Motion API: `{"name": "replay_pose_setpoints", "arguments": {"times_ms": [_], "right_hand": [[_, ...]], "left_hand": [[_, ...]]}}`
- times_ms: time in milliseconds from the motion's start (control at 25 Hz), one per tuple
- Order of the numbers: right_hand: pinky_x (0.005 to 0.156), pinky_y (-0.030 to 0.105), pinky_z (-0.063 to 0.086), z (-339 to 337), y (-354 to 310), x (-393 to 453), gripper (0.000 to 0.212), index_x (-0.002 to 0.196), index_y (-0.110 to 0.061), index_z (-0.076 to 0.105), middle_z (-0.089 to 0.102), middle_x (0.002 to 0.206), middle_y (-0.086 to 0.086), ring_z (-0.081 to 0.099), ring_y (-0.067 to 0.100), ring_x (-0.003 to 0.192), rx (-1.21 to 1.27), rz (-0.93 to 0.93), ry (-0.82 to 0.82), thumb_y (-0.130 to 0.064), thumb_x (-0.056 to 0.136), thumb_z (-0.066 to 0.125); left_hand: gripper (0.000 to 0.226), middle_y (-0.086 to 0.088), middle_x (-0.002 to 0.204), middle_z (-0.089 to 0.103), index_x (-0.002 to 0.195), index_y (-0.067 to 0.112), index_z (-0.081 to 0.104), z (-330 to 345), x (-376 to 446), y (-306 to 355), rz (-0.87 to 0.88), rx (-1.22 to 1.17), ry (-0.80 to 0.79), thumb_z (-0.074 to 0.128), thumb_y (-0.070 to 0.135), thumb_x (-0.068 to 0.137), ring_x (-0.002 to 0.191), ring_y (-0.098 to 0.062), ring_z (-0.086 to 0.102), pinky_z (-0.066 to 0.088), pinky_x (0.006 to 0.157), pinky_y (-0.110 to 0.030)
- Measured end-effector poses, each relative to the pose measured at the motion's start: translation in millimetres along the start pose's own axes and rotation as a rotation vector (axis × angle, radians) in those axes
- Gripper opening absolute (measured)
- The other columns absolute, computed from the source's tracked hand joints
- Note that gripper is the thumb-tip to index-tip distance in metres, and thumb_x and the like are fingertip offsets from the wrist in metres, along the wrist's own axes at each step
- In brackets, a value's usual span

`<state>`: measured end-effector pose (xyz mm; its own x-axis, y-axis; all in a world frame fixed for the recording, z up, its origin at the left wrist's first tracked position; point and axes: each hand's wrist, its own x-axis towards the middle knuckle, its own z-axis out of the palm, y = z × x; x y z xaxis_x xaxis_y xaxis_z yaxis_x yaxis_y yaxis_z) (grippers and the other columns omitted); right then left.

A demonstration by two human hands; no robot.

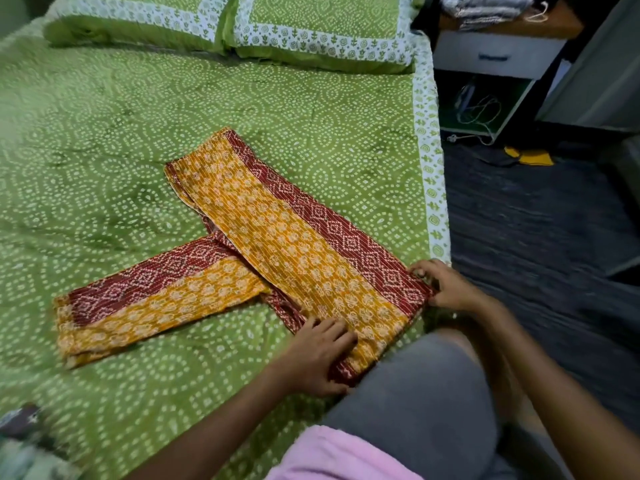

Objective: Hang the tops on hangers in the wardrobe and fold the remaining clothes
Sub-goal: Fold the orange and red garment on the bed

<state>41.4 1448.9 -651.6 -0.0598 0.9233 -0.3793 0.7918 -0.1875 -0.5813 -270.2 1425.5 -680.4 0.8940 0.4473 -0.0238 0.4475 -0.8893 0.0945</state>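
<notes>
Trousers (pixel 277 244) in yellow and red lay flat on the green bed (pixel 104 133), waist end nearest me, legs running away toward the pillows (pixel 225 26). One leg pointed off to the side. I saw my left hand (pixel 317 355) spread flat, pressing on the waist. My right hand (pixel 446 285) pinched the waist corner by the bed's edge. Both hands were close enough, I thought, to fold the trousers over.

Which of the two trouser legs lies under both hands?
The leg running up toward the pillows: the left hand presses its near end, the right hand grips its corner. The other leg points left, untouched.
</notes>
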Motion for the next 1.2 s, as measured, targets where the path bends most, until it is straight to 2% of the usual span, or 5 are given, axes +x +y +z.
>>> {"name": "replay_pose_setpoints", "arguments": {"times_ms": [600, 760, 880, 1000, 1200], "right_hand": [[0.079, 0.022, 0.041, 1.0, 28.9, -21.1, 0.025, 0.111, -0.016, 0.068, 0.06, 0.107, 0.006, 0.053, 0.015, 0.092, -0.348, -0.071, -0.043, -0.012, 0.089, 0.056], [0.075, 0.025, 0.044, -7.8, -41.8, 1.4, 0.018, 0.098, -0.012, 0.065, 0.051, 0.105, 0.0, 0.051, 0.014, 0.093, -0.354, -0.129, 0.263, -0.005, 0.085, 0.055], [0.101, 0.03, 0.041, 35.2, -90.8, 13.6, 0.041, 0.133, -0.013, 0.048, 0.047, 0.137, 0.004, 0.047, 0.016, 0.119, -0.028, -0.319, 0.234, -0.002, 0.095, 0.038], [0.119, 0.042, 0.003, 82.0, -75.8, 36.2, 0.051, 0.15, -0.024, 0.01, 0.005, 0.157, -0.006, 0.003, 0.014, 0.145, -0.211, -0.204, 0.014, -0.036, 0.102, 0.024], [0.113, 0.037, -0.015, 85.7, -111.7, 84.4, 0.06, 0.148, -0.016, -0.007, -0.018, 0.149, -0.003, -0.018, 0.012, 0.138, -0.287, -0.176, 0.178, -0.039, 0.101, 0.024]], "left_hand": [[0.033, 0.006, 0.082, 0.062, 0.096, 0.02, 0.068, -16.0, -7.1, 63.2, -0.287, -0.196, -0.051, 0.041, 0.029, 0.081, 0.073, -0.008, 0.056, 0.047, 0.059, -0.017], [0.029, -0.004, 0.108, 0.065, 0.115, 0.01, 0.061, -58.6, 65.4, 37.7, -0.542, -0.484, 0.062, 0.041, 0.017, 0.094, 0.087, -0.012, 0.062, 0.052, 0.074, -0.019], [0.05, -0.012, 0.155, 0.018, 0.147, 0.007, 0.021, -45.4, 101.3, 15.5, -0.81, -0.473, 0.205, 0.028, 0.025, 0.1, 0.143, -0.024, 0.018, 0.022, 0.116, -0.043], [0.089, -0.011, 0.151, -0.026, 0.145, 0.011, -0.018, -9.2, 67.5, -2.7, -1.001, -0.27, -0.127, -0.001, 0.072, 0.083, 0.14, -0.028, -0.024, -0.016, 0.112, -0.051], [0.123, -0.024, 0.139, -0.036, 0.134, -0.007, -0.026, -16.0, 55.6, -28.9, -1.084, -0.258, -0.433, 0.009, 0.09, 0.068, 0.136, -0.039, -0.028, -0.014, 0.113, -0.044]]}}
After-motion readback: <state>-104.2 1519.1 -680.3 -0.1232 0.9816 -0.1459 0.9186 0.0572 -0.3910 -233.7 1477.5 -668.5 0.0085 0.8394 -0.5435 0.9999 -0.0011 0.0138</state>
